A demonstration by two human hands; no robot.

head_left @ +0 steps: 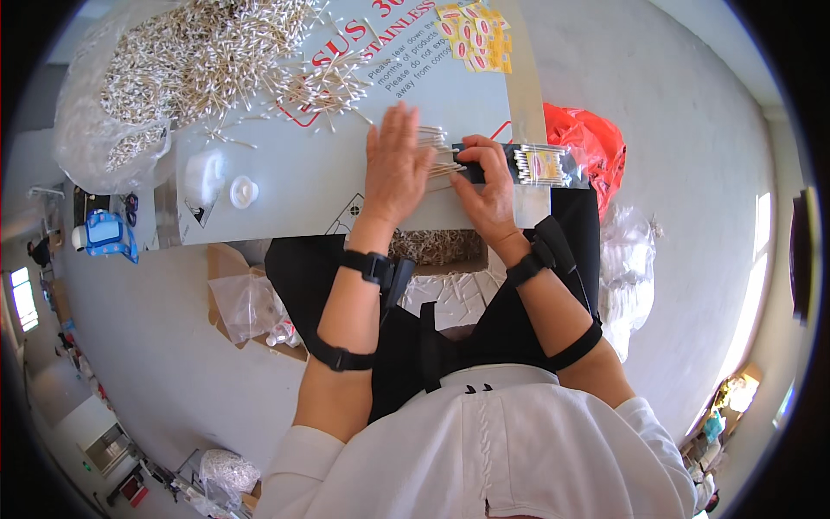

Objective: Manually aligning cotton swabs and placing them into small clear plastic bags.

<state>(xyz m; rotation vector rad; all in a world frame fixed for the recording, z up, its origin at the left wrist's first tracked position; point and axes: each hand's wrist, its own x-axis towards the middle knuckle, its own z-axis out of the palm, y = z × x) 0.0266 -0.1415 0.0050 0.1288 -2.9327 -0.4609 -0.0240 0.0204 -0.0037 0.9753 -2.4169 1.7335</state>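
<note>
Near the front edge of the table, a loose row of cotton swabs (444, 169) lies between my two hands. My left hand (396, 166) is open, its fingers stretched out and the thumb side against the ends of these swabs. From the other side my right hand (489, 189) bends its thumb and fingers round the swabs, beside a black strip-like holder (508, 164). On that holder, right of the hand, sits a clear pack of cotton swabs (541, 165) with a yellow card. My right palm hides part of the holder.
A big heap of cotton swabs (216, 60) spills from a clear plastic bag (78, 138) at the far left. Yellow cards (475, 36) lie at the far right. A round white lid (244, 192) rests on the left; a red bag (588, 143) hangs past the right edge.
</note>
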